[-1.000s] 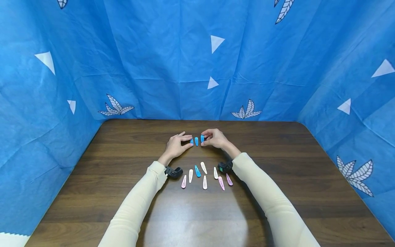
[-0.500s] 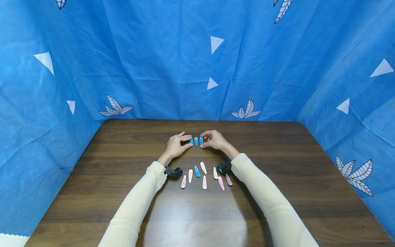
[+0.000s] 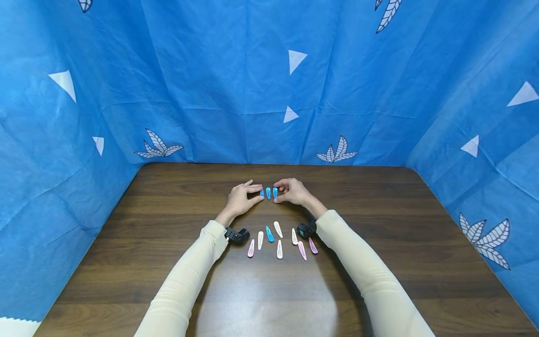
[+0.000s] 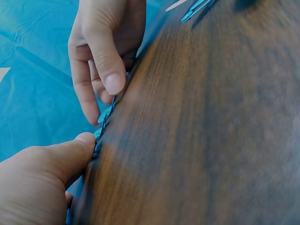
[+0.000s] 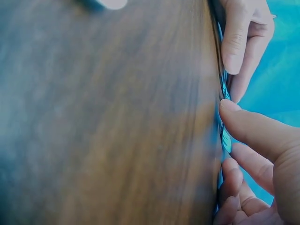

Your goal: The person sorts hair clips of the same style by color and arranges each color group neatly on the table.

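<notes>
Three blue snap hair clips stand side by side near the far part of the table. My left hand (image 3: 241, 200) pinches the left blue hair clip (image 3: 262, 194) between thumb and fingertips at its two ends. Opposite it, my right hand (image 3: 294, 192) holds the right blue hair clip (image 3: 275, 192) the same way, other fingers curled. Between them lies the middle blue hair clip (image 3: 268, 193), touched by neither hand. In the right wrist view, part of a blue hair clip (image 5: 226, 140) shows between thumb and finger; the wrist views see the clips nearly edge-on.
Closer to me lie another blue hair clip (image 3: 269, 234), several cream ones such as a cream hair clip (image 3: 280, 249), and several pink to purple ones such as a pink hair clip (image 3: 302, 251). A blue patterned cloth (image 3: 246, 84) encloses the wooden table (image 3: 168, 224).
My right hand has brought its blue hair clip slightly nearer to me and left, into line with the middle one. The left hand stays in place.
</notes>
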`<state>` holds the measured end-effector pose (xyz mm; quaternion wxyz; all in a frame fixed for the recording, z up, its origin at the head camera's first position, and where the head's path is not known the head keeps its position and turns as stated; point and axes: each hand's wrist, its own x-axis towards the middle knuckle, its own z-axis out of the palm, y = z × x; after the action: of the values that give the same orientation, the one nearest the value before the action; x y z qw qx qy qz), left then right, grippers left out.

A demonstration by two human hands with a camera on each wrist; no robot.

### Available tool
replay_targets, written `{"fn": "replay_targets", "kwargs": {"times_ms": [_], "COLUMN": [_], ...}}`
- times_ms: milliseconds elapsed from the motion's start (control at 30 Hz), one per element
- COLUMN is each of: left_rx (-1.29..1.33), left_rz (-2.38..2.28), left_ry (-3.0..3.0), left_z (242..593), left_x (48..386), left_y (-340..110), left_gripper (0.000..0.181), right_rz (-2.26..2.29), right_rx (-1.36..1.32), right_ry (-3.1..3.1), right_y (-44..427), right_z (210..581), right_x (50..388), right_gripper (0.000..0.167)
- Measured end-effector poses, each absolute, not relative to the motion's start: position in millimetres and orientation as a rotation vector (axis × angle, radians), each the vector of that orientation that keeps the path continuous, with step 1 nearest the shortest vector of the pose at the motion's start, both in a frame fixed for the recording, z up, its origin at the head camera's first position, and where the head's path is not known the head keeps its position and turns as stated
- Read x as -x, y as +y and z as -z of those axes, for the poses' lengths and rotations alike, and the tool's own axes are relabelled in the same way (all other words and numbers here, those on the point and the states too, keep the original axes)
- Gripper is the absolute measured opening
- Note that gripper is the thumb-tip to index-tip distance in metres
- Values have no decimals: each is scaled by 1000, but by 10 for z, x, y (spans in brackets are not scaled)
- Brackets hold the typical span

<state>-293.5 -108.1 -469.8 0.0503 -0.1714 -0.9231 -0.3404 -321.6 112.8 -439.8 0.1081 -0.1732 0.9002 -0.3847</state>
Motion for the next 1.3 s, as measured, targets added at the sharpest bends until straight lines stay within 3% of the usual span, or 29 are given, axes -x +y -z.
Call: {"fn": "replay_targets", "kwargs": {"times_ms": [500,933,1300], "left_rx": [531,523,512], "left_rz": [1033,1027,1016], "left_ry": [-2788,-2772,-2790], "left_z": [4711,4721,4740], "left_x": [2929,2951,2945], "left_y": [-1068,-1071,-1080], "left_gripper": [42,41,41], "right_rz": [1265,1223,1209], "right_rx": [606,925,977], "right_ry": [2574,2517,2464], "right_y": [1249,1295,1231], "right_z": [4327,4126,4129], "right_x": [3080,2530,2219], "right_gripper": [53,55,59]}}
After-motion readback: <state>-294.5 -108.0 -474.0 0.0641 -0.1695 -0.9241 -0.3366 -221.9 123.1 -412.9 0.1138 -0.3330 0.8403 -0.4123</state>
